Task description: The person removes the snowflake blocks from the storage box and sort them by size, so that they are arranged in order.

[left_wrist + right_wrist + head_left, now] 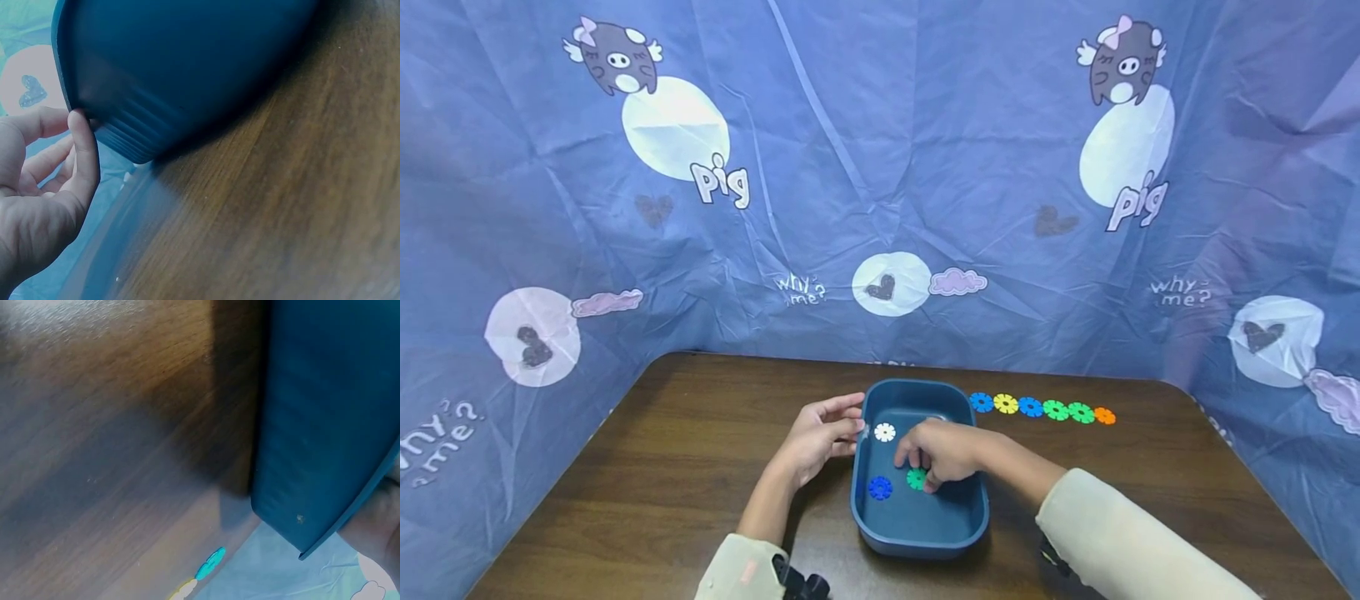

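In the head view a dark blue plastic bin (861, 508) stands on the table. My left hand (820, 433) holds its left rim, and the left wrist view shows the thumb and fingertips pinching the bin's edge (59, 56). My right hand (946, 454) reaches inside over the right wall, its fingers bent round a green snowflake disc (916, 478); the thumb covers the disc's right edge. Nearby in the bin lie a blue snowflake disc (880, 488) and a white one (885, 432). In the right wrist view the bin wall (325, 425) hides most of the right hand.
Behind and right of the bin, several snowflake discs lie in a row on the wooden table (715, 450), from a blue disc (981, 402) past a yellow disc (1005, 404) to an orange disc (1105, 416). A blue printed curtain (820, 208) hangs behind the table.
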A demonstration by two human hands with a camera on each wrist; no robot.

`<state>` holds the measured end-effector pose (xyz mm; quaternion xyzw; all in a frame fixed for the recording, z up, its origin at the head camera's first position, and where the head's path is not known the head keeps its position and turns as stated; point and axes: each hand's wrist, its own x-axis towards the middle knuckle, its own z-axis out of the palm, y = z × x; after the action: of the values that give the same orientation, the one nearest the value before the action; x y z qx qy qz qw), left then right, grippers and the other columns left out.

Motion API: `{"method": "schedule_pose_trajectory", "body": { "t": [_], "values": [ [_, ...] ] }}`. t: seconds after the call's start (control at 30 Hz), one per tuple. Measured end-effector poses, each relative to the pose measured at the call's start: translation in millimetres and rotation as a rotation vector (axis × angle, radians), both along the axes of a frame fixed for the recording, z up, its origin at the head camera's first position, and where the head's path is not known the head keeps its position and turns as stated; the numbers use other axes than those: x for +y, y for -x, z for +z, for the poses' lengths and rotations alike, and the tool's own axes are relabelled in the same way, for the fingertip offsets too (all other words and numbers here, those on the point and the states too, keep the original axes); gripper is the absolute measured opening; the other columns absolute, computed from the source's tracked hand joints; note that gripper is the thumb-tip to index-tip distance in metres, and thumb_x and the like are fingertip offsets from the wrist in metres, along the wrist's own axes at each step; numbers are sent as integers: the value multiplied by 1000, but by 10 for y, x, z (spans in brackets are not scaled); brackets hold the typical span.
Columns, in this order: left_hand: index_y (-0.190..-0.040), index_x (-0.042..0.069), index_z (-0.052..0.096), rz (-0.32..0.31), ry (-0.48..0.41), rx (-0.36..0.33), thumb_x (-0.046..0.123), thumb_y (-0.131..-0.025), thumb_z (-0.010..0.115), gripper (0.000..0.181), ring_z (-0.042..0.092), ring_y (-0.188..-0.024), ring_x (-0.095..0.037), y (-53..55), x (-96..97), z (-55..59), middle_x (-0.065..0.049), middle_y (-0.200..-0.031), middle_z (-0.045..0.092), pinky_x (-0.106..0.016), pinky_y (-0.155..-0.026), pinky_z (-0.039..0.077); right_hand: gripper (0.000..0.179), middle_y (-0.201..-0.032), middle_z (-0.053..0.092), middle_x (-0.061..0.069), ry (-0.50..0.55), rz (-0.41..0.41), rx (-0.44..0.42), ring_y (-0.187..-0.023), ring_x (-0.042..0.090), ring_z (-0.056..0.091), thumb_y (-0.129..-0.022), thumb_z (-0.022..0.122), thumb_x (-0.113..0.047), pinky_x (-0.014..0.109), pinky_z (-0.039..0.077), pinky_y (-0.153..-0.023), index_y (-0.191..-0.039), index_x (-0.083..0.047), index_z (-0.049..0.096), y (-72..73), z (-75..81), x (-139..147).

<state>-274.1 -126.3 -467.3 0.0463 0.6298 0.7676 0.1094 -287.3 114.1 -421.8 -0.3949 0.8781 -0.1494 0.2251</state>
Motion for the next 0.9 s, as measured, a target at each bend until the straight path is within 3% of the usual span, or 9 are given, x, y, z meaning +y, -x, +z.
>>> {"method": "schedule_pose_trajectory", "body": {
  "t": [0.33, 0.53, 0.9],
  "values": [
    [-143, -5, 54, 3, 10, 0, -2, -92, 68, 53, 65, -79, -14, -9, -17, 3, -20, -114, 62, -28, -68, 60, 27, -87, 61, -8, 8, 2, -4, -83, 12, 59, -79, 89, -7, 23, 50, -74, -92, -22, 70, 9, -13, -37],
    [-142, -5, 54, 7, 8, -1, -3, -91, 68, 53, 64, -78, -14, -13, -17, 5, -19, -113, 62, -27, -66, 60, 28, -86, 62, -8, 30, 1, -15, -80, 10, 58, -79, 88, -5, 23, 51, -72, -89, -21, 67, 8, 2, -31],
    [-142, -4, 55, 5, 21, -1, -2, -91, 68, 52, 65, -79, -15, -10, -11, 17, -20, -115, 62, -27, -67, 60, 18, -85, 72, -7, 159, -2, -142, -82, 4, 67, -90, 74, 4, 21, 56, -78, -94, -14, 76, 47, 59, 14]
  ]
}}
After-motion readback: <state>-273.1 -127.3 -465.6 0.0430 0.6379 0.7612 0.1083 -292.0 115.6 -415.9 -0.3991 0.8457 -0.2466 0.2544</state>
